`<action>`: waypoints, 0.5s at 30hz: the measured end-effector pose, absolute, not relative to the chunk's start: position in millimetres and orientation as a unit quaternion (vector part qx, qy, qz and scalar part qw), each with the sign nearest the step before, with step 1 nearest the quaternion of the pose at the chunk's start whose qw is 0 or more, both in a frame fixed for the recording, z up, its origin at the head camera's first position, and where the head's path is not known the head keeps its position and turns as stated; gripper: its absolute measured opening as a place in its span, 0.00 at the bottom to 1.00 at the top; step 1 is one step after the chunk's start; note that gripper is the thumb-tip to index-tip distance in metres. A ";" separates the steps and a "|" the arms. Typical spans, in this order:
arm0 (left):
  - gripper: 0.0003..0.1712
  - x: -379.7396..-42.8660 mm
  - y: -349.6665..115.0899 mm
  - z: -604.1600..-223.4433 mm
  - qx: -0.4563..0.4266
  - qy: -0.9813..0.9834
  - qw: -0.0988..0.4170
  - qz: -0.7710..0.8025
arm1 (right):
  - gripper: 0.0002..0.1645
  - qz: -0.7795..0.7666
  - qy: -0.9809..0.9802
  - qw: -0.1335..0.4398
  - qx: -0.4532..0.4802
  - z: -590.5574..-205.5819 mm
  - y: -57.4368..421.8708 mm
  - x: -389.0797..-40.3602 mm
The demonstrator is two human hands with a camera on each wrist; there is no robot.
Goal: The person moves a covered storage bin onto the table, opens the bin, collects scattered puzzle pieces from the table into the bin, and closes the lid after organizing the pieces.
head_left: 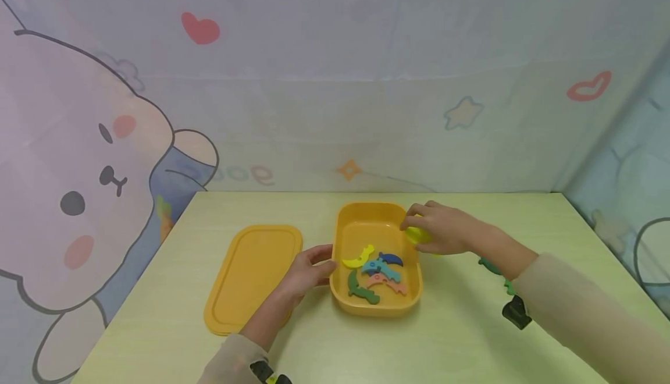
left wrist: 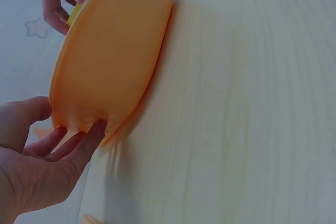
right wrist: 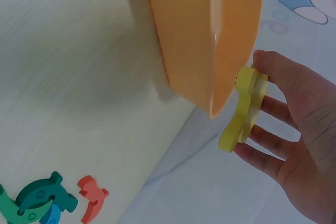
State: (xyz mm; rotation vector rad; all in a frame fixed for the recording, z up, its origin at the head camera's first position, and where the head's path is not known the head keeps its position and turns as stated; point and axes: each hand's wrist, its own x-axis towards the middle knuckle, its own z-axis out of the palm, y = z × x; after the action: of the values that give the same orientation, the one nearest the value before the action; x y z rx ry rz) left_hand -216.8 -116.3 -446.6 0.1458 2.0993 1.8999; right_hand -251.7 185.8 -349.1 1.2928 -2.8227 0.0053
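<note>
My right hand (head_left: pixel 442 228) pinches a yellow toy piece (right wrist: pixel 244 108) with a wavy outline, between thumb and fingertips. It is at the right rim of the orange box (head_left: pixel 374 309), partly hidden by the fingers in the head view. My left hand (head_left: pixel 309 267) holds the box's left side, its fingertips pressed on the outer wall and the thumb at the rim. Inside the box lie a yellow piece (head_left: pixel 358 258), a dark blue piece (head_left: pixel 392 259), a light blue piece (head_left: pixel 382 269), a pink piece (head_left: pixel 388 283) and a green piece (head_left: pixel 361 291).
Left of the box, an orange lid (head_left: pixel 253 279) lies flat on the table (head_left: pixel 366 349). By the right forearm are a dark green piece (right wrist: pixel 44 195), a light green piece (right wrist: pixel 16 208), a blue piece (right wrist: pixel 51 215) and a red piece (right wrist: pixel 93 198). A printed cloth (head_left: pixel 335 81) hangs behind.
</note>
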 end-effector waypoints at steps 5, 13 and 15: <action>0.27 -216.5 -116.2 -446.4 0.049 0.732 0.152 0.662 | 0.21 0.000 -0.906 0.007 0.423 -350.2 174.2 -253.8; 0.28 -216.5 -116.4 -445.7 0.045 0.735 0.152 0.659 | 0.21 -0.006 -0.904 -0.008 0.427 -350.1 158.6 -259.1; 0.27 -217.7 -116.4 -446.7 0.045 0.736 0.153 0.658 | 0.21 -0.007 -0.905 -0.016 0.424 -349.3 155.2 -260.5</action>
State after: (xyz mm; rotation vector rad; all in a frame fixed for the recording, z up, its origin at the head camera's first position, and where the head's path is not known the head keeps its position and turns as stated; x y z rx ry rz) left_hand -217.7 -116.4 -446.7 0.1282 2.1116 1.8870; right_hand -260.5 155.2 -349.3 1.3458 -2.8741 -0.0212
